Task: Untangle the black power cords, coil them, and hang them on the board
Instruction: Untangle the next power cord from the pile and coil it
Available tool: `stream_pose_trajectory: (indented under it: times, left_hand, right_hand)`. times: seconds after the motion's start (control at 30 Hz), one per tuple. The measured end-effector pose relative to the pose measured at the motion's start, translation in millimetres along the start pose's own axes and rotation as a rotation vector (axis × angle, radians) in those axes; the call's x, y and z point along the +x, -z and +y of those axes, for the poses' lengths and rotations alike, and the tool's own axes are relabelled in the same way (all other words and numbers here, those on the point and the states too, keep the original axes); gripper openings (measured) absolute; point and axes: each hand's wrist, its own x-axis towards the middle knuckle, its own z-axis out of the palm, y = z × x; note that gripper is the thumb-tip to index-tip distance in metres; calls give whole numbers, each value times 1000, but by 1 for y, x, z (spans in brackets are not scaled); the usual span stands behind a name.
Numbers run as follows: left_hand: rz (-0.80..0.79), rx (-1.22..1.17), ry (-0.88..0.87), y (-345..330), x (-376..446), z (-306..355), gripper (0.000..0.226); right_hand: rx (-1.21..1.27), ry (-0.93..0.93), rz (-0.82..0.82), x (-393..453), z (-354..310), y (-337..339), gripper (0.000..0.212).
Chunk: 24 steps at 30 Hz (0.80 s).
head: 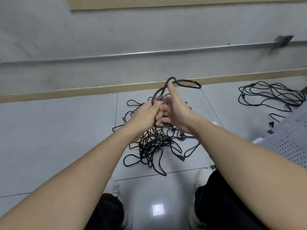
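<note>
A tangled heap of black power cords lies on the grey floor tiles in front of my feet. My left hand grips a black cord that rises from the heap and bends into a loop above both hands. My right hand is raised beside the left, thumb up against the loop; its fingers are partly hidden behind the left hand and blurred. A white perforated board lies at the right edge.
A second loose bundle of black cords lies on the floor at the far right, near the wall's wooden skirting. A metal conduit runs along the grey wall. My shoes stand just behind the heap.
</note>
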Motion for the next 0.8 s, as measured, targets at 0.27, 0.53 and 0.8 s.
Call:
stream_pose_trajectory:
  times: [0.27, 0.53, 0.8]
  left_hand:
    - [159, -1027, 98, 26, 12, 40, 29]
    - [236, -427, 129, 53, 9, 14, 55]
    - [-280, 251, 66, 45, -5, -6, 39]
  right_hand:
    - [-822, 33, -255, -13, 22, -6, 23]
    - [-657, 261, -49, 4, 23, -41, 34]
    - [401, 108, 96, 11, -8, -44, 37]
